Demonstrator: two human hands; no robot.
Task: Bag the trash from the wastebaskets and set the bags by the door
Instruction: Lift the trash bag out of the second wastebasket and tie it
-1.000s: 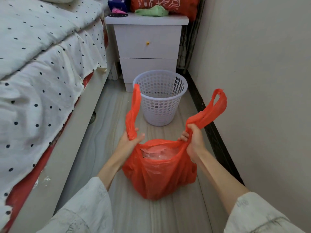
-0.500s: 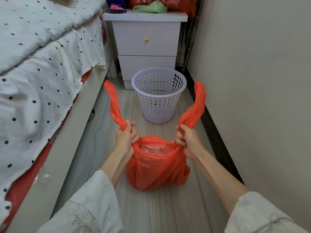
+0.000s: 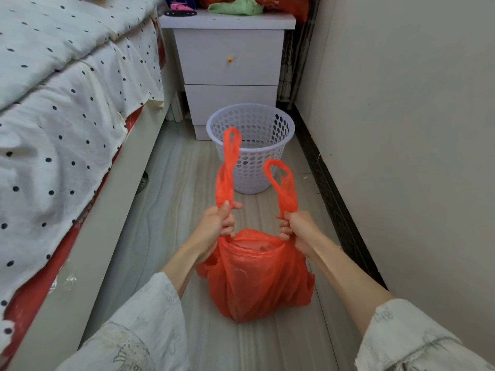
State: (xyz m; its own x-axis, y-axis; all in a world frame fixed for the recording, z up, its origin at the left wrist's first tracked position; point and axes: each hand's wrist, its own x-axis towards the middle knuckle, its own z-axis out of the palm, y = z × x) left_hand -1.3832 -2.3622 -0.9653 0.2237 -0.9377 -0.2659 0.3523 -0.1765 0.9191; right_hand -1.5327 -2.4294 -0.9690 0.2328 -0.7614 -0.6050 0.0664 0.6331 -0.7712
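Note:
An orange plastic trash bag (image 3: 257,279) rests on the floor between my forearms, bulging with trash that shows at its open mouth. My left hand (image 3: 218,223) grips the bag's left handle, which sticks up above my fist. My right hand (image 3: 293,226) grips the right handle, its loop curling upward. Both fists sit just above the bag's mouth, a hand's width apart. Beyond them stands a white perforated wastebasket (image 3: 270,167), upright, with little visible inside.
A bed with a polka-dot cover (image 3: 61,108) lines the left side. A white nightstand (image 3: 227,62) stands behind the wastebasket, with cloth items on top. A wall (image 3: 401,129) with a dark baseboard runs along the right. The floor aisle is narrow.
Both hands have drawn closer together above the bag, bringing the two handles inward and more upright. The bag's mouth has narrowed.

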